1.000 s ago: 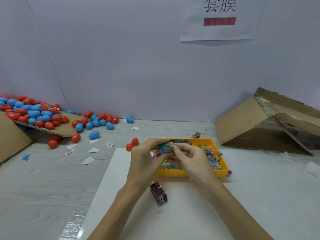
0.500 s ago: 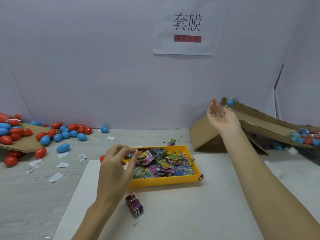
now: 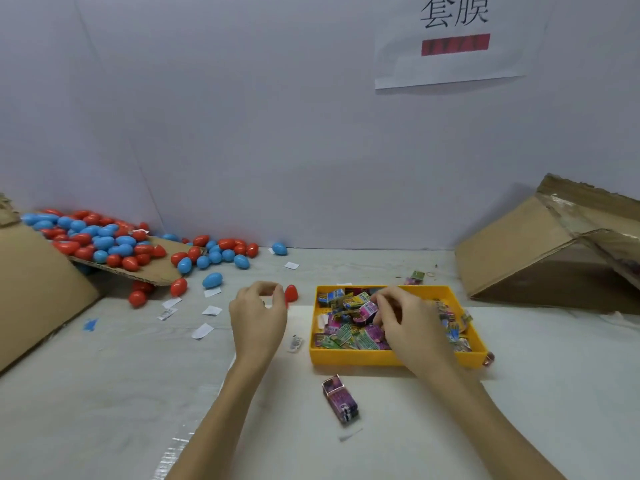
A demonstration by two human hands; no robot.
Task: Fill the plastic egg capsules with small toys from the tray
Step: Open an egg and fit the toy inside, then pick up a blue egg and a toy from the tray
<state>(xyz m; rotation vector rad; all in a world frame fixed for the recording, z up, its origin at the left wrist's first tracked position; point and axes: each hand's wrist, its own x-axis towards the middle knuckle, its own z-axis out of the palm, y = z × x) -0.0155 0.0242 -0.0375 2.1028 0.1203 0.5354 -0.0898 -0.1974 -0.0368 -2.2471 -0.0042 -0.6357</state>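
**Egg capsules piled far left, both hands working by the tray**

Egg capsules (image 3: 104,242), red and blue, are lying heaped on a cardboard flap (image 3: 162,271) at the far left of the desk (image 3: 104,393), with more spilling rightward along the wall and a few sitting loose in front of the flap. One red capsule half (image 3: 291,293) is standing just left of the yellow tray (image 3: 381,356), close beside the left hand (image 3: 258,318).

That left hand is hovering over the edge of a white sheet (image 3: 519,410), its fingers (image 3: 266,289) curling narrowly around something red that is mostly hidden; whether they are actually gripping it cannot be told.

The right hand (image 3: 408,323) is reaching into the tray, fingers bending down among the small toys (image 3: 349,332), which are filling the tray in colourful wrappers. The fingers are closing narrowly on a pink-wrapped toy (image 3: 367,311), though the grip itself is partly hidden.

A purple packet (image 3: 340,400) is lying on the sheet near the tray's near wall. White paper slips (image 3: 202,330) are lying scattered on the desk to the left. A tipped cardboard box (image 3: 540,258) is sitting at the far right, and a printed paper sign (image 3: 450,43) is hanging on the wall.
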